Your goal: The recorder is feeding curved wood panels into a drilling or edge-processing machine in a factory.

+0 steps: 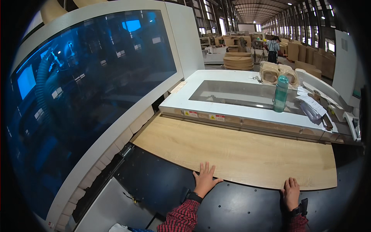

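A long wood-grain board (239,149) with a dark near edge lies on a black machine table (235,207). Its far side runs along a white machine housing. My left hand (205,181) rests on the board's near edge, left of the middle, with its fingers spread over the top. Farther right, my right hand (291,193) touches the same edge close to the board's right end. Its fingers lie on the surface, closer together and slightly bent. Neither hand is wrapped round the board.
A large dark window in a white machine cover (104,77) fills the left, with a strip curtain (100,164) below it. On the white housing (179,91) stand a green bottle (281,94), papers (311,106) and wrapped parts (276,72). A person (273,49) stands farther back among stacked boards.
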Demonstrator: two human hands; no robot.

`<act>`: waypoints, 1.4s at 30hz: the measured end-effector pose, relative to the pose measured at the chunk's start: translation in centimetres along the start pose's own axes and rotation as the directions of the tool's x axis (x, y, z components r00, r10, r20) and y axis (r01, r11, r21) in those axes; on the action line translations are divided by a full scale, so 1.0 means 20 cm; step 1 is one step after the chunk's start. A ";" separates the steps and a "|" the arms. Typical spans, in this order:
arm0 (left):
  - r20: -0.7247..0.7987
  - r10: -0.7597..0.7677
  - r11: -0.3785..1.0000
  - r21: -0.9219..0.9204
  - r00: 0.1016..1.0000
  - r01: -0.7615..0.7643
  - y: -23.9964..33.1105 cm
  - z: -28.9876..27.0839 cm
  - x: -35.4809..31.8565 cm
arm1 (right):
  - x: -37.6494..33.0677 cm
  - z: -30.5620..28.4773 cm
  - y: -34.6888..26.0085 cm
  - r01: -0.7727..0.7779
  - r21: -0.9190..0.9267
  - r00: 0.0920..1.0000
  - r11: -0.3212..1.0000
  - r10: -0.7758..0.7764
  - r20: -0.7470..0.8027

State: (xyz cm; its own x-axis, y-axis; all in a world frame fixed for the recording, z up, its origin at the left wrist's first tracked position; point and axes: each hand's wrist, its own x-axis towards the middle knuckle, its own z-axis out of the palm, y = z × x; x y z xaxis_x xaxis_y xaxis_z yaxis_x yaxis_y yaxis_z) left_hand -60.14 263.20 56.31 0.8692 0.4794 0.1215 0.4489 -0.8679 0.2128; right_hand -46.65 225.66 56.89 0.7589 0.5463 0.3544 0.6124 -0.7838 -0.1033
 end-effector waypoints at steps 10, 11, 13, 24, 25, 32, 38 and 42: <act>0.000 0.065 0.994 -0.093 0.998 -0.065 0.09 0.04 -0.02 | -0.01 0.00 -0.03 -0.067 0.012 0.986 0.998 0.068 -0.155; 0.004 0.058 0.992 -0.109 0.998 -0.058 0.10 0.05 -0.02 | -0.01 -0.01 -0.04 -0.065 0.013 0.987 0.998 0.066 -0.147; 0.009 0.060 0.993 -0.099 0.998 -0.059 0.09 0.05 -0.03 | 0.00 -0.04 -0.04 -0.115 0.100 0.983 0.988 0.128 -0.134; 0.079 0.042 0.994 -0.101 0.996 -0.034 0.09 -0.01 0.02 | 0.03 -0.11 0.03 -0.008 0.109 0.999 0.994 0.013 -0.051; 0.081 0.039 0.994 -0.101 0.996 -0.031 0.09 -0.01 0.02 | 0.03 -0.11 0.03 -0.019 0.138 0.997 0.990 0.029 -0.067; 0.089 0.032 0.995 -0.100 0.996 -0.023 0.09 -0.01 0.02 | 0.02 -0.09 0.05 -0.048 0.197 0.991 0.979 0.071 -0.110; 0.083 0.042 0.994 -0.104 0.996 -0.033 0.09 -0.01 0.00 | 0.00 -0.07 0.06 -0.046 0.211 0.989 0.976 0.074 -0.130; 0.078 0.040 0.995 -0.093 0.996 -0.033 0.09 -0.01 0.01 | 0.01 -0.08 0.06 -0.054 0.205 0.989 0.977 0.081 -0.126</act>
State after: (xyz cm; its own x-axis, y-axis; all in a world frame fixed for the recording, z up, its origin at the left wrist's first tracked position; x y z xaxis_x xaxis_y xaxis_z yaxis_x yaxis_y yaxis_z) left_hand -59.10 261.72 56.93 0.9001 0.4324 0.0537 0.3988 -0.8673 0.2979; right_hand -46.17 224.39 58.25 0.7722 0.4390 0.4593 0.6026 -0.7351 -0.3107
